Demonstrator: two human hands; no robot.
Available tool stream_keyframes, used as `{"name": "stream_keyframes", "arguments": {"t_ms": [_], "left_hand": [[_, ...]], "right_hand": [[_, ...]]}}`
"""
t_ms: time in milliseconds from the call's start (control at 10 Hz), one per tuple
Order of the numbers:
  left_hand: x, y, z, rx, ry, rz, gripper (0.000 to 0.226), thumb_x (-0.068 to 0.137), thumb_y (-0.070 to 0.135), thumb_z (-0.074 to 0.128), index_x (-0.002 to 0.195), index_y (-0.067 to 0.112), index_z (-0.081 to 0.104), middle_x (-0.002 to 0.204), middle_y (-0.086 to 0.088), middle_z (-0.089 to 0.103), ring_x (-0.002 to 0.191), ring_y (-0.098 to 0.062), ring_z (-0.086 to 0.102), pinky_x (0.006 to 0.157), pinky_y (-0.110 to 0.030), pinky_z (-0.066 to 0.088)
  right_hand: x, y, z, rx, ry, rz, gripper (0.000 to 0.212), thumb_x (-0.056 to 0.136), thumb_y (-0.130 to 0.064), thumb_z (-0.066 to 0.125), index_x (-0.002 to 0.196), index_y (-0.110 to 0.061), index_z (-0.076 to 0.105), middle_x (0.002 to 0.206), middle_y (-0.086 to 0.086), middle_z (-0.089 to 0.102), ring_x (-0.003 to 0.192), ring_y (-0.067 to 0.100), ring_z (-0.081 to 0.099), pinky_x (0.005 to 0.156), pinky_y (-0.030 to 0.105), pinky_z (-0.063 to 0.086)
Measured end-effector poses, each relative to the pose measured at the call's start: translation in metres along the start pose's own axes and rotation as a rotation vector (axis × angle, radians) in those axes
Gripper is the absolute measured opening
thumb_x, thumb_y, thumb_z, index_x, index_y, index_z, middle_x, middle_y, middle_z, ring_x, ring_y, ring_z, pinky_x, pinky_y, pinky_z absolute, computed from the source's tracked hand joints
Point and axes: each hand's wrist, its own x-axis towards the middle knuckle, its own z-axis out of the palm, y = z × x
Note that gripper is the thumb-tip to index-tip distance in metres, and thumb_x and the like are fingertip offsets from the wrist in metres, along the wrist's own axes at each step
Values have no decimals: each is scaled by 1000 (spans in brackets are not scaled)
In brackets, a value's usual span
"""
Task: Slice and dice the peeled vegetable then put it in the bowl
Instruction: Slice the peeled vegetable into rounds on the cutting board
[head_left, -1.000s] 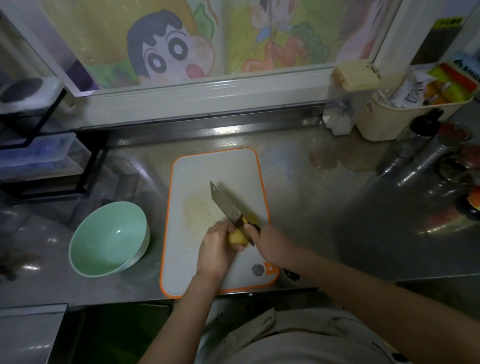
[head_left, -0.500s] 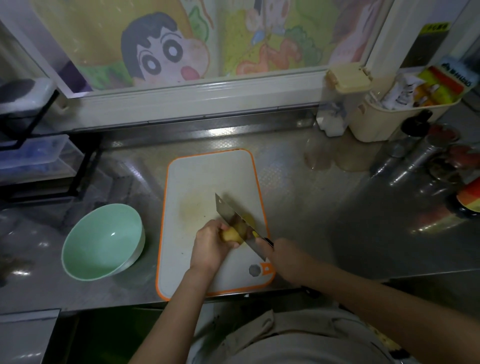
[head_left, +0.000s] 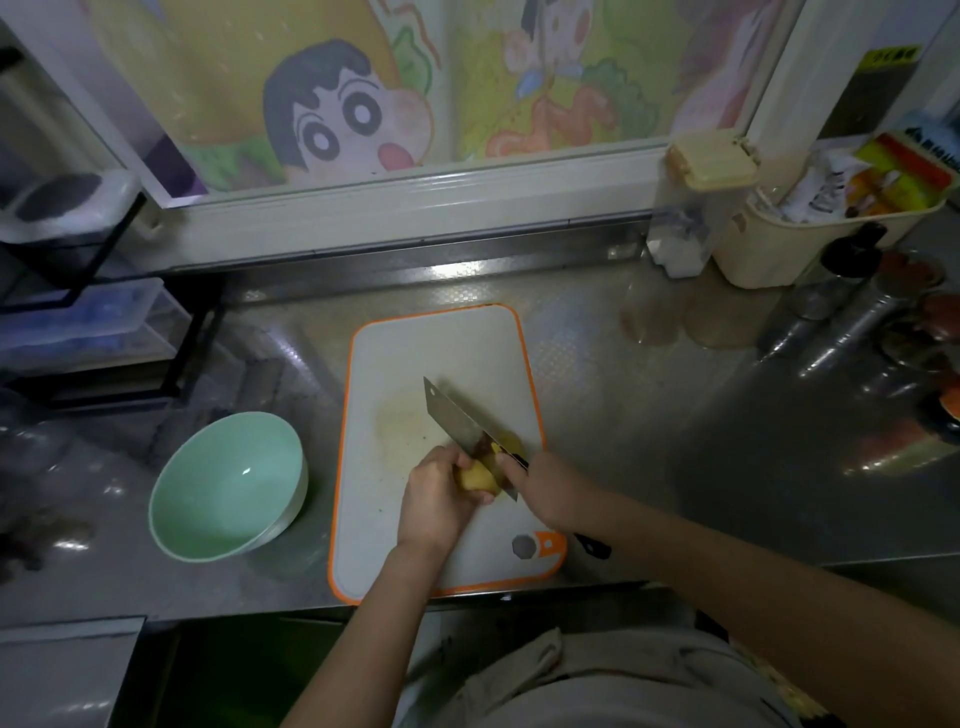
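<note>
Two hands slice: left hand (head_left: 439, 499) grips the potato (head_left: 475, 479), apparently; right hand (head_left: 545, 488) grips the cleaver (head_left: 454, 415); next cut needs even downward pressure.

Forearms (head_left: 371, 623): bare from the lower frame edge up to the left hand (head_left: 436, 501) and right hand (head_left: 548, 491).
Garment (head_left: 623, 686): pale grey-beige cloth, creased, bottom centre-right of the frame.

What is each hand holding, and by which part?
The left hand grips the peeled potato over its left end; the right hand grips the cleaver by its handle.
</note>
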Motion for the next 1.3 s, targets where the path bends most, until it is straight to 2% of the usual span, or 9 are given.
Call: {"name": "stream_keyframes", "arguments": {"t_ms": [100,200,300,400,500,700,900,1100,1300], "left_hand": [[0,0,0,0,2,-6,37,58,11,84,84,11,58,85,2,55,77,-15,49,60,-13,30],[2,-1,-2,-27,5,-40,38,56,12,86,82,11,58,84,2,55,75,-15,49,58,-13,30],[6,1,-5,-38,-6,-77,39,55,15,86,85,11,61,85,2,57,77,-15,51,58,-16,29],[8,2,-6,-49,-16,-95,42,54,15,87,89,11,63,87,3,57,78,-15,52,58,-15,30],[10,3,-5,-44,-25,-93,41,55,15,87,87,13,62,85,3,57,77,-15,52,57,-14,31],[12,-1,-6,-30,-40,-74,42,55,15,87,88,11,63,86,2,60,78,-16,55,61,-15,35],[12,0,-6,-18,-53,-62,41,57,14,87,89,11,62,88,2,59,79,-15,54,59,-5,36],[13,-1,-5,-34,-47,-83,39,57,15,87,85,14,59,87,1,60,78,-16,55,58,-5,36],[17,-4,-4,-12,-55,-91,40,58,18,87,88,11,63,86,1,61,77,-16,56,57,-9,36]], "right_hand": [[-6,-1,0,-41,-26,-13,59,101,-42,30,113,11,54,65,0,39,57,8,37,51,14,30],[-14,6,-5,-114,-46,-27,58,101,-44,26,107,6,56,66,0,40,65,18,45,60,24,37],[-25,20,-16,-147,-55,-3,51,99,-48,25,75,-9,47,65,0,42,57,10,41,52,15,34],[-33,31,-20,-122,-78,14,49,99,-49,28,65,-16,43,64,1,45,55,8,42,51,12,33],[-28,36,-16,-181,-60,-8,38,100,-38,38,112,-6,54,87,12,58,74,19,57,67,27,46],[-29,28,-11,-118,-64,3,53,100,-48,25,76,-4,41,62,1,42,53,7,38,48,15,31],[-20,24,-2,-38,-58,-15,49,100,-48,25,80,-7,43,64,0,41,58,13,40,68,23,34],[-2,25,12,-12,-11,0,49,98,-52,28,64,-17,36,64,0,42,76,20,48,72,27,37],[10,24,18,30,39,8,46,98,-49,33,62,-20,37,63,-1,43,55,7,40,51,19,33]]}}
